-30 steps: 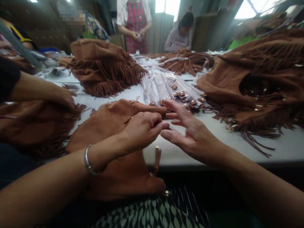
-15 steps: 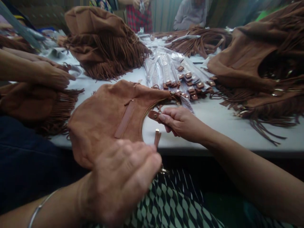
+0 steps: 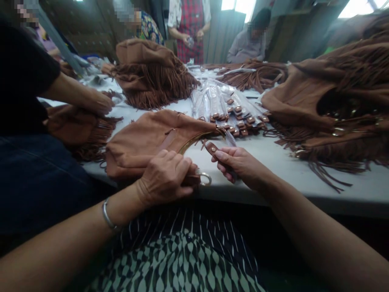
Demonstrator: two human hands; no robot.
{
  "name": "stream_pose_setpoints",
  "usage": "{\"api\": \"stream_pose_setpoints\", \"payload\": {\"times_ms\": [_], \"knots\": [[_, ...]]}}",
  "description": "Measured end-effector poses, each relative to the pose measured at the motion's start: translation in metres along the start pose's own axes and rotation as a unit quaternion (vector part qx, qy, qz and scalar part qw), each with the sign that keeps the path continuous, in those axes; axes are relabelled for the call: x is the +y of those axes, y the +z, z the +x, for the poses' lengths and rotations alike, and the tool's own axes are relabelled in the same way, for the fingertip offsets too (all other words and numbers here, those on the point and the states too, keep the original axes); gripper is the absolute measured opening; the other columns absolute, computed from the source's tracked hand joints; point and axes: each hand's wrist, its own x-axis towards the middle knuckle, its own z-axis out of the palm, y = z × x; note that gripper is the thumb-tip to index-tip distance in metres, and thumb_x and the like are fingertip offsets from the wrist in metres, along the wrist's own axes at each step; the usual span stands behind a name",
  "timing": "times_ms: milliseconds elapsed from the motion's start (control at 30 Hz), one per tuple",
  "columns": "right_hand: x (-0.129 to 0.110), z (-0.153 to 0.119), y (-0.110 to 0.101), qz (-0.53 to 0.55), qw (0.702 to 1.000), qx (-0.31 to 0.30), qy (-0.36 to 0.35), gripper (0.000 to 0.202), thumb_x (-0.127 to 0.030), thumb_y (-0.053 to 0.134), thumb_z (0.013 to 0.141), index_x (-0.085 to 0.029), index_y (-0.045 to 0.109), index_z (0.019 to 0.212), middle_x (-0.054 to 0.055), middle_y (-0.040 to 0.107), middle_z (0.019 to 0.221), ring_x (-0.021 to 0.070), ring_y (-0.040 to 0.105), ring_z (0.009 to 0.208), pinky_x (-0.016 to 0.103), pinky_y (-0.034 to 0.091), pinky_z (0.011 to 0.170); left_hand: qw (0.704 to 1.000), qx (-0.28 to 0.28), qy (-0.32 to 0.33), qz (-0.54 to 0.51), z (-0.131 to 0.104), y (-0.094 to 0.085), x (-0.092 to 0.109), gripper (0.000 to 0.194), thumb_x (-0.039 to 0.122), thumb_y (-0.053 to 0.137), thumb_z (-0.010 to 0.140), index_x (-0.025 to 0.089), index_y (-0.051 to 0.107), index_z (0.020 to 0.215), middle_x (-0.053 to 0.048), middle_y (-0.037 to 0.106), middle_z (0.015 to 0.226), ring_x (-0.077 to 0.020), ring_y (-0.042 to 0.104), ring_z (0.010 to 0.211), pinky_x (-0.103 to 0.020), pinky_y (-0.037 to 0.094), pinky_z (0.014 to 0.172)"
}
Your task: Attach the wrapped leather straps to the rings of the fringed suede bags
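Note:
A brown suede-look handbag (image 3: 136, 140) lies on the table in front of me, its curved zip opening facing right. My left hand (image 3: 165, 174) is closed around the bag's near end, where a metal ring (image 3: 206, 179) sticks out past the fingers. Pinched between thumb and fingers of my right hand (image 3: 240, 164) is a brown strap (image 3: 212, 149), its rounded end with a metal stud pointing toward the bag. The strap end and the ring are apart. The rest of the strap is mostly hidden in my hand.
Plastic-wrapped straps (image 3: 217, 107) with brown studded ends lie in a pile behind the bag. Fringed bags are heaped at the back (image 3: 152, 73) and right (image 3: 298, 101). A co-worker's arm (image 3: 82, 95) reaches over another fringed bag (image 3: 71, 127) on my left. Other people stand or sit across the white table (image 3: 258, 170).
My left hand has moved up and now grips the bag's ringed end at the table edge. My right hand still holds the strap, its end now tilted upward. The view has tipped up.

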Motion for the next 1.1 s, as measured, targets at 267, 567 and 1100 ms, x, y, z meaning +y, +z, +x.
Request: {"api": "stream_pose_setpoints", "payload": {"times_ms": [267, 567, 1100], "knots": [[-0.011, -0.009, -0.007, 0.153, 0.987, 0.046, -0.016, 0.031, -0.042, 0.064, 0.074, -0.014, 0.054, 0.081, -0.007, 0.043, 0.052, 0.0024, 0.035, 0.034, 0.014, 0.022, 0.031, 0.968, -0.139, -0.086, -0.188, 0.054, -0.045, -0.035, 0.014, 0.032, 0.055, 0.070, 0.020, 0.052, 0.076, 0.004, 0.057, 0.065, -0.0122, 0.049, 0.056, -0.024, 0.031, 0.053], [-0.016, 0.028, 0.004, 0.237, 0.967, 0.083, -0.040, 0.030, -0.042, 0.065, 0.075, -0.013, 0.057, 0.078, -0.005, 0.047, 0.059, 0.0024, 0.040, 0.038, 0.014, 0.028, 0.034, 0.955, -0.197, -0.114, -0.188, 0.091, -0.019, -0.061, 0.024, 0.044, 0.054, 0.067, 0.020, 0.050, 0.068, 0.003, 0.054, 0.059, -0.0148, 0.050, 0.054, -0.026, 0.027, 0.050], [-0.015, 0.080, -0.007, 0.218, 0.976, 0.007, 0.015, 0.032, -0.039, 0.063, 0.077, -0.013, 0.047, 0.068, -0.007, 0.041, 0.052, 0.0022, 0.038, 0.035, 0.012, 0.026, 0.032, 0.973, -0.123, -0.053, -0.189, 0.092, 0.013, -0.077, 0.023, 0.042, 0.048, 0.072, 0.019, 0.047, 0.074, -0.003, 0.056, 0.072, -0.0195, 0.052, 0.067, -0.030, 0.034, 0.059]]}}
